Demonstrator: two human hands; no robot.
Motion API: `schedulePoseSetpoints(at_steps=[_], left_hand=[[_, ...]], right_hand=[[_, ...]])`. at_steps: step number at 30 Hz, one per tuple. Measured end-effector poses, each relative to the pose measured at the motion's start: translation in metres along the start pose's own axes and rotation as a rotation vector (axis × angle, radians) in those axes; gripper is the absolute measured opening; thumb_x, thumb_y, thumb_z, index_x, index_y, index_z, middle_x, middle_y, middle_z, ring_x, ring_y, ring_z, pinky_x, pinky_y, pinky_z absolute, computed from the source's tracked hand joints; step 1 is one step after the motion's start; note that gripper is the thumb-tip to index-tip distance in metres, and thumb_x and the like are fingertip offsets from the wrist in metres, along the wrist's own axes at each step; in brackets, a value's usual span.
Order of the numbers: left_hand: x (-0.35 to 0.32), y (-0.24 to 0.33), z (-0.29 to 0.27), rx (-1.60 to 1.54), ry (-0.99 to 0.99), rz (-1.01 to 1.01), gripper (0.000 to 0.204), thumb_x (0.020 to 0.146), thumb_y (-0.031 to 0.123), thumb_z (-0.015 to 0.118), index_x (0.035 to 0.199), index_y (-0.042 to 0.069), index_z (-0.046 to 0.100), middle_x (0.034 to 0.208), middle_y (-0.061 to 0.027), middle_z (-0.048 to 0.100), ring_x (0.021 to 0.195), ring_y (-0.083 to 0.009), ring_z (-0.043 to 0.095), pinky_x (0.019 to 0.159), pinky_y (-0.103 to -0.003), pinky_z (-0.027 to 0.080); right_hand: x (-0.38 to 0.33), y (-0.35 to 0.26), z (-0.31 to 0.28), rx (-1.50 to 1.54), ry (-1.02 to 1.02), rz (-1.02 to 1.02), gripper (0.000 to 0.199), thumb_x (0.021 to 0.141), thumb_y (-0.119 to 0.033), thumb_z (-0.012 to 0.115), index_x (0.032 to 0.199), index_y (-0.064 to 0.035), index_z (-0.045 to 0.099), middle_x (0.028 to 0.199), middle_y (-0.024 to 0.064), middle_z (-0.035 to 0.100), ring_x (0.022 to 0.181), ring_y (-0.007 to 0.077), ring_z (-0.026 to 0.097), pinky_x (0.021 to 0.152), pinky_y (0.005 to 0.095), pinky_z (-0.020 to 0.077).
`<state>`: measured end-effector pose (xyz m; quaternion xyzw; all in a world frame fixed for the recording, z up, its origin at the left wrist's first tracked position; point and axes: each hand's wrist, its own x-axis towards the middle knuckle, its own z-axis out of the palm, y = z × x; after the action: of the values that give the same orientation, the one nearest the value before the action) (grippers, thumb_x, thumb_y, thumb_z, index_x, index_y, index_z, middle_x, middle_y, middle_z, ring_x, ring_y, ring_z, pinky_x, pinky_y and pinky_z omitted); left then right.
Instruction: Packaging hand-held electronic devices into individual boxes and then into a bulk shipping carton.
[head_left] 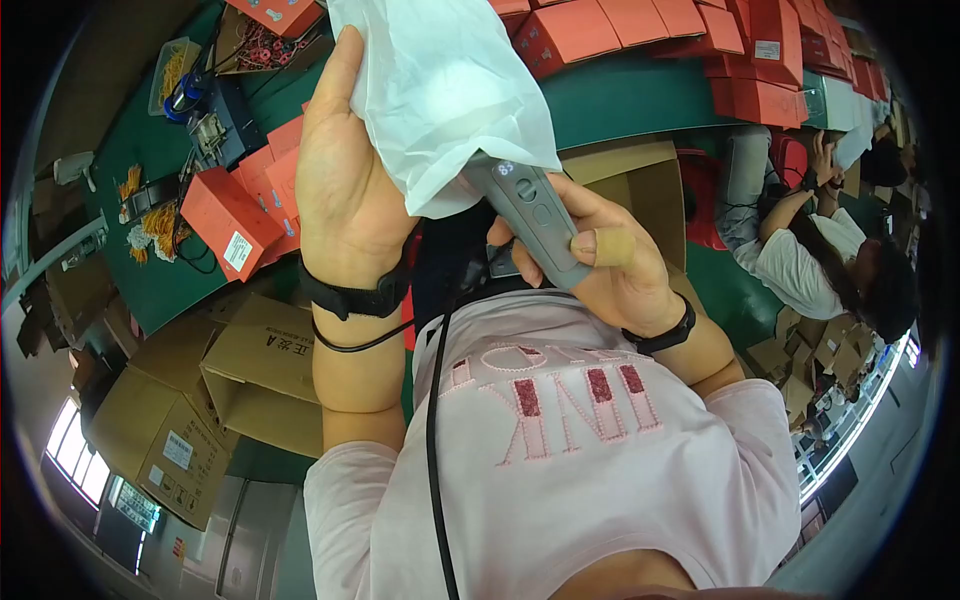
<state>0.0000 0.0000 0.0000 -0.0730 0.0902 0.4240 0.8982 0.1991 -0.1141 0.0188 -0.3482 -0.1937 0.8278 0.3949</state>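
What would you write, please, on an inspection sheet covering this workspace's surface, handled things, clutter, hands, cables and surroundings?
Surface: green table, partly covered.
Handled things: white bag; grey handheld device, display lit, front end at the bag's edge.
Clutter: red boxes, orange wires, open cardboard box.
Hands: left hand against the bag, most fingers hidden; right hand gripping the device, thumb bandaged.
Cables: black cable across the shirt; thinner one by the left wrist strap.
Surroundings: co-worker to the right.

Grey device (535,218) against white bag (450,105)
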Motion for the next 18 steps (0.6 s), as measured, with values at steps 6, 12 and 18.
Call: schedulePoseSetpoints(at_steps=[6, 12, 18], left_hand=[[0.003, -0.005, -0.003, -0.03, 0.004, -0.046, 0.044, 0.104, 0.035, 0.039, 0.133, 0.002, 0.047, 0.125, -0.0128, 0.06, 0.112, -0.0291, 0.06, 0.098, -0.044, 0.049], [0.007, -0.013, -0.001, -0.007, 0.021, -0.059, 0.045, 0.104, 0.035, 0.037, 0.133, 0.001, 0.046, 0.126, -0.0128, 0.059, 0.112, -0.0285, 0.059, 0.097, -0.043, 0.048], [0.018, -0.027, 0.005, 0.056, 0.098, -0.032, 0.034, 0.103, 0.021, 0.041, 0.125, -0.003, 0.053, 0.117, -0.0157, 0.064, 0.102, -0.0285, 0.064, 0.091, -0.043, 0.053]], right_hand=[[-0.008, 0.005, 0.0, 0.036, 0.027, -0.021, 0.071, 0.084, -0.027, 0.057, 0.144, 0.0035, 0.034, 0.119, 0.0218, 0.057, 0.086, 0.0199, 0.056, 0.079, 0.0313, 0.0457], [-0.016, 0.01, 0.0, -0.105, 0.107, -0.14, 0.074, 0.088, -0.023, 0.061, 0.149, 0.0001, 0.025, 0.132, 0.0247, 0.051, 0.099, 0.0219, 0.06, 0.088, 0.0344, 0.0469], [-0.025, 0.007, -0.012, -0.072, 0.074, -0.116, 0.075, 0.09, -0.027, 0.062, 0.15, -0.0007, 0.025, 0.131, 0.0246, 0.052, 0.099, 0.0216, 0.059, 0.089, 0.0337, 0.0469]])
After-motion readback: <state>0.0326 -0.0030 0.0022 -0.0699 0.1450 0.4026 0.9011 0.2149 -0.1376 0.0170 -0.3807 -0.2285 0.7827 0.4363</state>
